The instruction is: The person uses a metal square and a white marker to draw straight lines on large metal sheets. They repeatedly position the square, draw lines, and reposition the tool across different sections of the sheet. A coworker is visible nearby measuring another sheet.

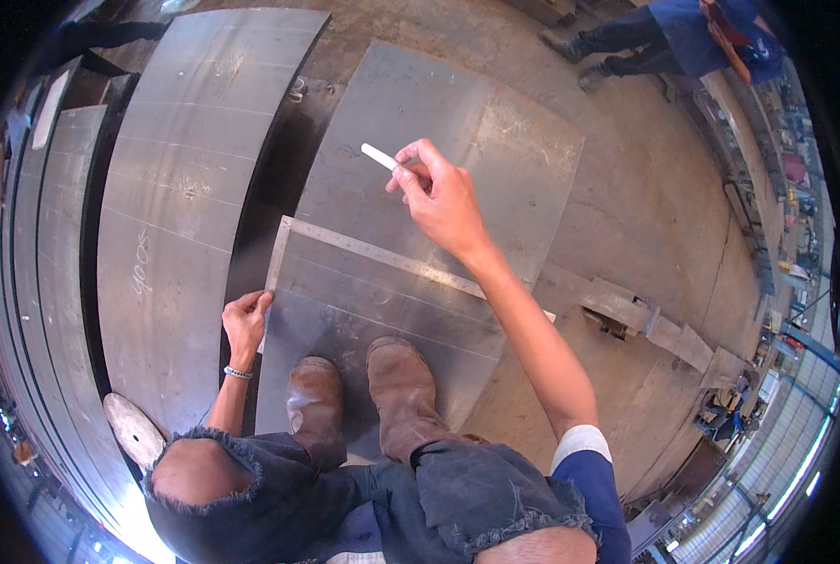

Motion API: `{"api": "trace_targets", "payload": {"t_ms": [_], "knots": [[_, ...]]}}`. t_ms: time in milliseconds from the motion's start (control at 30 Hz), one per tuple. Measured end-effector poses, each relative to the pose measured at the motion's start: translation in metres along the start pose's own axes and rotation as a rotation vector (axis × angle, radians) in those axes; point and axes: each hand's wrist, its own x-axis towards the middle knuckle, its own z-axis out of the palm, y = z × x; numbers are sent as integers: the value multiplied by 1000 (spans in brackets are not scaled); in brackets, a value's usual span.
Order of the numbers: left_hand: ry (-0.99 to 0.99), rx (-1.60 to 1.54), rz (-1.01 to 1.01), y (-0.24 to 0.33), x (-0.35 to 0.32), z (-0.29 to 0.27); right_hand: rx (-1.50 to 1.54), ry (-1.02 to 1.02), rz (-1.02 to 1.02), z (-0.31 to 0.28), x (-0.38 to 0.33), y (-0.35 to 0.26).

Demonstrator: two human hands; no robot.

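Note:
A steel carpenter's square [373, 252] lies flat on a grey metal sheet [420, 103]; its long arm runs across the sheet and its short arm comes down along the left edge. My left hand [244, 320] grips the end of the short arm at that edge, thumb on top. Above the sheet, my right hand [436, 193] pinches a white chalk stick [378, 156] that points up and left, apart from the metal. Thin pale lines run across the sheet below the long arm. My brown boots [403, 385] stand on the same sheet.
Large metal plates [180, 141] lie to the left, one with chalk writing. A round pale disc [133, 430] rests at the lower left. Steel pieces [650, 324] lie on the floor at right. Another person [664, 42] stands at the far right.

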Motion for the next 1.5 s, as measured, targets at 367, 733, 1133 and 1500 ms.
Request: {"api": "trace_targets", "payload": {"t_ms": [367, 733, 1133, 1500], "knots": [[5, 78, 11, 10, -4, -3, -369, -84, -229, 30, -6, 5], [42, 100, 8, 21, -6, -8, -685, -145, -581, 137, -9, 26], [59, 104, 19, 24, -6, -4, -765, -275, -536, 133, -5, 21], [32, 142, 32, 21, -5, -4, -1061, -559, -359, -4, -75, 21]]}}
